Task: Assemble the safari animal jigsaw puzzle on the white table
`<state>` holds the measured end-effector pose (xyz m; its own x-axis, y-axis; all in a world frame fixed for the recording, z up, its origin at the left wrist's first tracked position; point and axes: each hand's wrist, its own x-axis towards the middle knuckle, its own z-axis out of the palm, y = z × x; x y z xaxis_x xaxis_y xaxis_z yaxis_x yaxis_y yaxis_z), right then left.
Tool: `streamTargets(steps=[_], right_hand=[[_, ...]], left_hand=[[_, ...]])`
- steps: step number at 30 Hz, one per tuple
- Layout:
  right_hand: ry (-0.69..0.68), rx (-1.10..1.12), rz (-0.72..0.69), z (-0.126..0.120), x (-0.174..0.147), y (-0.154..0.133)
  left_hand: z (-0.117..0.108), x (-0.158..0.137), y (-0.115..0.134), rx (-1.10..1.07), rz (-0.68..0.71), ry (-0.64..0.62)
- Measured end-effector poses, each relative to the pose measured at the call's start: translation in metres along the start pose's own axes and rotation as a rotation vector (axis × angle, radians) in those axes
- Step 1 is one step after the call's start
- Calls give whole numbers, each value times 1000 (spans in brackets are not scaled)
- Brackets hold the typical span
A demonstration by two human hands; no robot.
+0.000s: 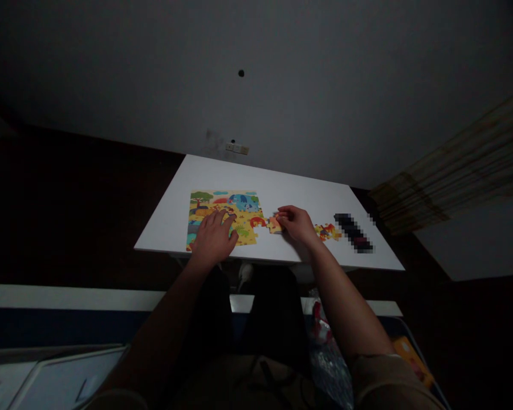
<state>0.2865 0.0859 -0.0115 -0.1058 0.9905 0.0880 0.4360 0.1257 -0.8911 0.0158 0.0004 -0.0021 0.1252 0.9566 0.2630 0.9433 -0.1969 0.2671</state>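
A colourful animal jigsaw puzzle (244, 219), mostly joined, lies flat on the white table (222, 173). Its lower right part has a gap in the edge. My left hand (215, 236) rests on the puzzle's lower left area, palm down with fingers spread. Just right of the puzzle, my right hand (296, 223) pinches a puzzle piece (275, 225) between thumb and fingers. That piece is orange and pinkish, close to the gap, and partly covered by the fingertips. Several loose puzzle pieces (327, 231) lie beyond my right wrist.
A pixelated dark object (354, 232) lies at the table's right. Behind the table stands a grey wall with a socket strip (237, 148); a striped curtain (453, 165) hangs at right. Clear plastic wrapping (331, 364) and a yellow-orange package (412, 359) are beside my right leg.
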Motion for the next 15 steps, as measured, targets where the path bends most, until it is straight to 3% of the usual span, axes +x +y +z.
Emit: streamTargets(steps=[15], right_hand=[[-82, 78, 78, 6, -25, -9]], left_hand=[[0, 0, 1, 29, 35, 24]])
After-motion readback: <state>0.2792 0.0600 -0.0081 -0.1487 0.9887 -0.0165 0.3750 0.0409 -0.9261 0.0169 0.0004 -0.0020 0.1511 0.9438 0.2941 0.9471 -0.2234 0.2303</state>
